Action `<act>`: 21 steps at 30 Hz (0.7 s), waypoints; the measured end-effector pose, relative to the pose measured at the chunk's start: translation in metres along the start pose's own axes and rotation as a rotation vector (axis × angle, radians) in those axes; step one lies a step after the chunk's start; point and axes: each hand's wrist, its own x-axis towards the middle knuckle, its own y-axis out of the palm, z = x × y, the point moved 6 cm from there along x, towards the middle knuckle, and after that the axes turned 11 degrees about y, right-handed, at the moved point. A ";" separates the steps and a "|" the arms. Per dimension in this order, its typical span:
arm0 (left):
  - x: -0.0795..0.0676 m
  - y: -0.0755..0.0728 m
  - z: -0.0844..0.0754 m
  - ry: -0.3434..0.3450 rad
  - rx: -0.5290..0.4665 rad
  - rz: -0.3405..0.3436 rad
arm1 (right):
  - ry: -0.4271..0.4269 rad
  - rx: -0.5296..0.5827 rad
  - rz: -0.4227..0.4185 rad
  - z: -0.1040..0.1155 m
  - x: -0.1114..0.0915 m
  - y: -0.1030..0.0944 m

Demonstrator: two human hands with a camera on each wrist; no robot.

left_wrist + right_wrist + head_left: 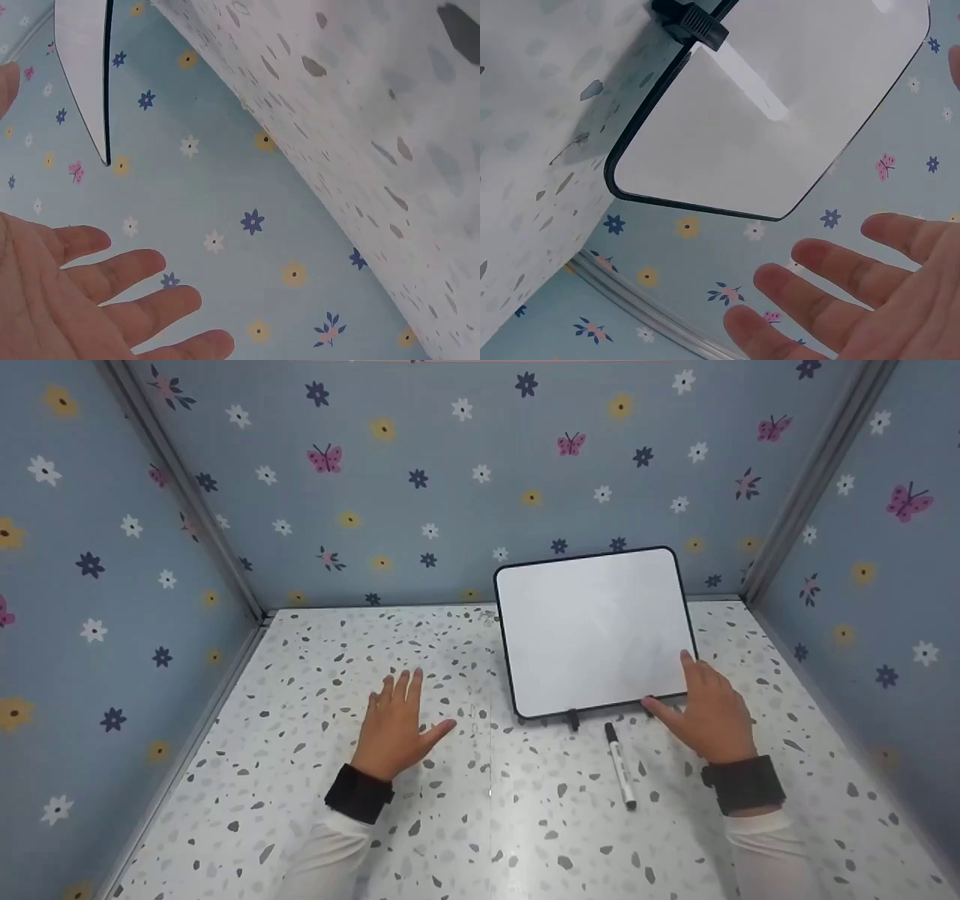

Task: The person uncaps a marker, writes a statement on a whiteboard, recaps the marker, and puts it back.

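Observation:
A blank whiteboard [592,630] with a thin black frame leans back on the right half of the table, held up on small black feet [573,720]. My right hand [712,716] is at its lower right corner, fingers spread and straight, overlapping the frame in the head view. In the right wrist view those fingers [832,300] stand apart from the board, with nothing between them. A white marker [621,769] with a black cap lies in front of the board. My left hand [397,727] hovers over the table left of the board, fingers extended and thumb out, holding nothing.
The speckled white table [300,697] is enclosed by blue flowered panels [420,495] at the back and both sides. Grey metal posts [187,487] stand at the back corners. The board's top edge overlaps the back panel in the head view.

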 end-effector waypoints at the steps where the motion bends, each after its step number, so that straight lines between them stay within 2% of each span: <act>1: 0.001 0.002 -0.002 0.009 -0.010 -0.003 | 0.003 0.005 0.007 0.001 -0.001 0.000; 5: 0.010 0.008 -0.012 0.030 -0.072 -0.013 | 0.021 -0.003 0.033 0.005 -0.006 0.003; 10: 0.034 0.019 -0.022 0.017 -0.174 0.007 | -0.001 -0.028 0.080 0.015 -0.009 0.012; 18: 0.075 0.040 -0.041 -0.049 -0.407 0.062 | -0.075 -0.028 0.170 0.035 -0.017 0.035; 21: 0.089 0.049 -0.047 -0.095 -0.505 0.083 | -0.068 -0.020 0.230 0.038 -0.020 0.044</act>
